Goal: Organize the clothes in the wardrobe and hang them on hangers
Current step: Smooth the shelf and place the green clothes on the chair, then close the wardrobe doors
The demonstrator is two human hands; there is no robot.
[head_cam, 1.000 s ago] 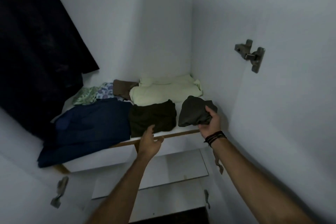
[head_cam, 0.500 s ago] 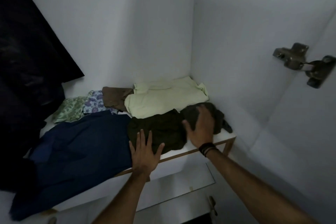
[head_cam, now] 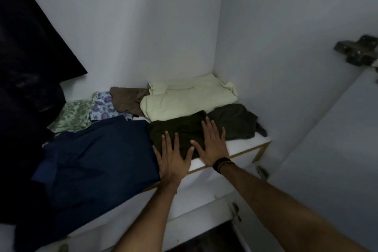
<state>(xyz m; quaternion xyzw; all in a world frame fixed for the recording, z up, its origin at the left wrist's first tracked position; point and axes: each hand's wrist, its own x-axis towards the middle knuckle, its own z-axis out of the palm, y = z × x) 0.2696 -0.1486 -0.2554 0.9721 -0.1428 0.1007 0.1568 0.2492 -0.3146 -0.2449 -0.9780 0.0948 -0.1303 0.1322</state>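
From the left I see a black hanging garment [head_cam: 26,71], then a navy garment [head_cam: 96,161] spread over the shelf [head_cam: 243,146], with floral cloths [head_cam: 81,112] and a brown piece [head_cam: 127,98] behind it. My left hand [head_cam: 172,161] lies flat, fingers [head_cam: 166,142] spread, gripping nothing, on the dark olive folded garment [head_cam: 178,131]. My right hand [head_cam: 211,143] presses flat beside it (wristband on). A pale yellow fold [head_cam: 190,100] sits behind; a grey-green garment [head_cam: 237,122] lies rightmost.
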